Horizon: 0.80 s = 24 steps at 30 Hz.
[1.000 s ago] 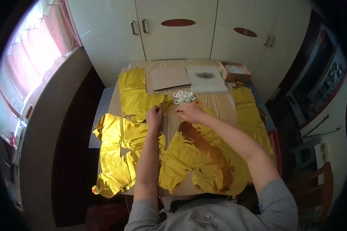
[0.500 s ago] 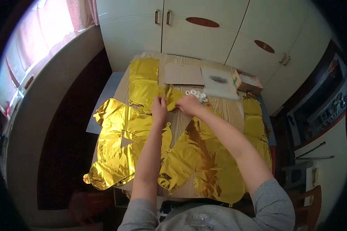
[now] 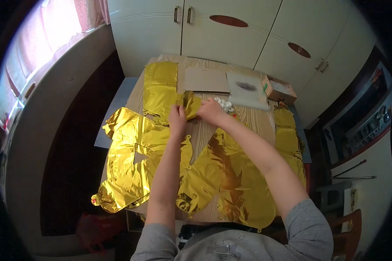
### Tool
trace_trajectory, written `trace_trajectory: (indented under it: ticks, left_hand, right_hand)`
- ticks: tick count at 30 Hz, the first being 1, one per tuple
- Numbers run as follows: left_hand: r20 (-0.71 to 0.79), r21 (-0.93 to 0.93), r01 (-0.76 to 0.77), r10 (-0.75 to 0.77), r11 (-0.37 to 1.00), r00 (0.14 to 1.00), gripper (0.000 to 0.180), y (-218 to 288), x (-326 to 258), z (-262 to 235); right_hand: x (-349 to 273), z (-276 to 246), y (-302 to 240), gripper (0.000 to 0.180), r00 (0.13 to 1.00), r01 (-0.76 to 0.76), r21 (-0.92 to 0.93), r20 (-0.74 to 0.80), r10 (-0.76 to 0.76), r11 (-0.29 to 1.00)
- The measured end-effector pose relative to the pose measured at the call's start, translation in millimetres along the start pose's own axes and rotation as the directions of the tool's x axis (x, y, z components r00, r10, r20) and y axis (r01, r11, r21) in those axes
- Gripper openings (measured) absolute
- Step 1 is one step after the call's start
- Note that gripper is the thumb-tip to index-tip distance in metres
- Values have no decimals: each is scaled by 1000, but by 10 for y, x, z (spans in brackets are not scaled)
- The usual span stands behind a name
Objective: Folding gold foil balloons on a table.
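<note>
Between my hands is a gold foil balloon [image 3: 189,102], flat and uninflated, part of it folded and shiny. My left hand [image 3: 177,119] pinches its near left edge. At its right side my right hand [image 3: 211,112] is closed on the foil, and the fingertips are partly hidden. The held piece meets or overlaps another gold sheet [image 3: 161,85] lying behind and to the left; where one ends I cannot tell. Nearer me spread a crinkled gold foil balloon [image 3: 124,169] with a triangular hole, on the left, and another flat one [image 3: 246,191] under my right forearm.
A wood-grain table [image 3: 253,119] carries everything. Brown cardboard [image 3: 206,80], a translucent bag [image 3: 248,89] and a small open box [image 3: 279,90] lie along the back. White coiled ribbon [image 3: 223,104] sits beyond my right hand. More gold foil [image 3: 286,139] hangs along the right edge.
My hands stay on the same foil, which has shifted slightly and turned its folded part. The right hand has moved a little toward the left. The view has moved slightly.
</note>
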<state>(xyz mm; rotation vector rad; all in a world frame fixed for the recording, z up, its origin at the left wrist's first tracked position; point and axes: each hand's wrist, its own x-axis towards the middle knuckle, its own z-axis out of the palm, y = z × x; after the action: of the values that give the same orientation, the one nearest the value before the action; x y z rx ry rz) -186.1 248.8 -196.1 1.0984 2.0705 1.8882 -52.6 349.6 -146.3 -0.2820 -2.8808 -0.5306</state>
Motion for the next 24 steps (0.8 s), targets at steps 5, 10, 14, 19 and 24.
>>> trace_trajectory:
  ticks: [5, 10, 14, 19, 24]
  left_hand:
    - [70, 59, 24, -28, 998, 997, 23, 38, 2, -10]
    - [148, 94, -20, 6, 995, 989, 22, 50, -52, 44]
    - [197, 91, -75, 56, 993, 979, 25, 25, -57, 2]
    - [182, 100, -108, 89, 989, 979, 21, -39, -34, 30]
    - [186, 71, -25, 12, 997, 983, 19, 182, -97, -14]
  right_hand:
    - [37, -76, 2, 13, 947, -310, 354, 32, 319, 883]
    - [112, -42, 47, 16, 897, -429, 465, 116, 427, 774]
    - [179, -132, -61, 13, 917, -365, 397, -3, 399, 842]
    - [156, -145, -110, 11, 929, -313, 347, -80, 361, 884]
    - [86, -105, -116, 10, 910, -358, 339, -81, 407, 870]
